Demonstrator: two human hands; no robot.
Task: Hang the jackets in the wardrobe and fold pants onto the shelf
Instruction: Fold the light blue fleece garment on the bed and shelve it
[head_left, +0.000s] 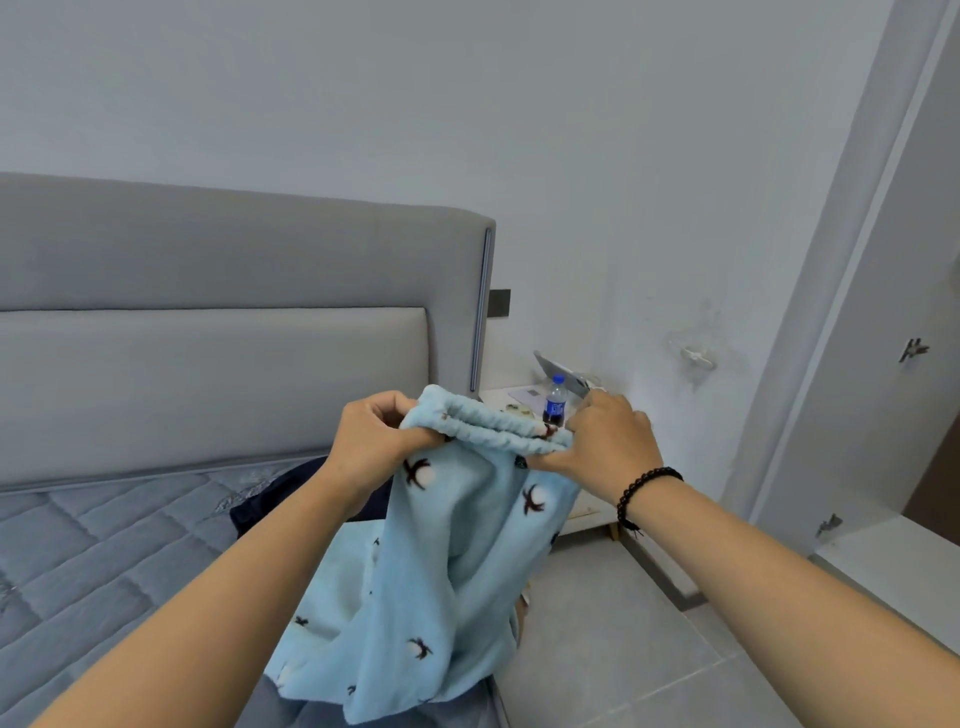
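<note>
Pants: the light blue fleece pants (441, 561) are hanging in the air above the edge of the bed, held up by the elastic waistband (491, 423); the legs are drooping down and the lowest part is lying on the mattress (93, 561).
Left hand: the left hand (376, 439) is grasping the left end of the waistband, fingers curled around the fabric.
Right hand: the right hand (610, 444) is grasping the right end of the waistband, thumb under it and fingers folded over; a black bead bracelet (644, 488) is sitting on this wrist.
Pattern: white dots with dark brown marks are showing on the fleece.
Other clothing: a dark navy garment (280, 493) is lying on the mattress behind the left forearm; what kind of garment it is, I cannot tell.
Bed: the grey padded headboard (234, 322) is standing against the wall.
Nightstand: a white nightstand (501, 397) is standing just beside the headboard, with a small bottle with blue label (556, 402) on it.
Wardrobe: the white wardrobe door (883, 338) is standing open at the right, its hinges visible.
</note>
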